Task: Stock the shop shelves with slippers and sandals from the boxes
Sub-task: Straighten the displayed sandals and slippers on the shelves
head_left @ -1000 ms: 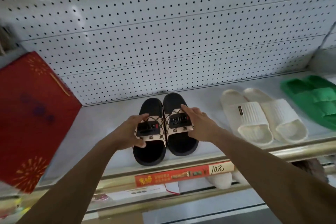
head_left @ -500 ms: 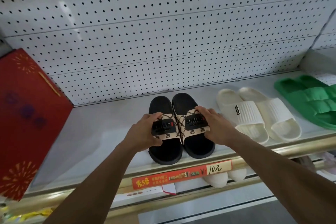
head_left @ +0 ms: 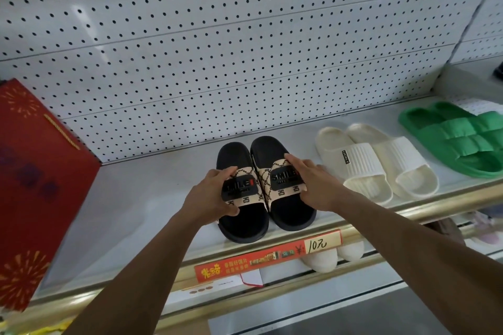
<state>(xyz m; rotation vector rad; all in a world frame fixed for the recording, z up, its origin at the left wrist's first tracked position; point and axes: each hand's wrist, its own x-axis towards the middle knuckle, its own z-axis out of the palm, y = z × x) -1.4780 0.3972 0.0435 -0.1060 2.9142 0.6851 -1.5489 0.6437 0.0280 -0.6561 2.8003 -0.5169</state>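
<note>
- "SMILE" stands in raised black letters on the strap patch of each black slipper (head_left: 266, 185), right under the grip of both hands.
- A small black tag on the cream slipper (head_left: 353, 168), beside the right grip, carries lettering too small to read.
- "10元" is handwritten on the red price strip (head_left: 268, 255) on the shelf edge below the grip.

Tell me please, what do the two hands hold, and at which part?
Each hand grips one black slipper by its patterned strap: the left hand holds the left slipper, the right hand the right slipper. Both soles rest on the shelf.
</note>
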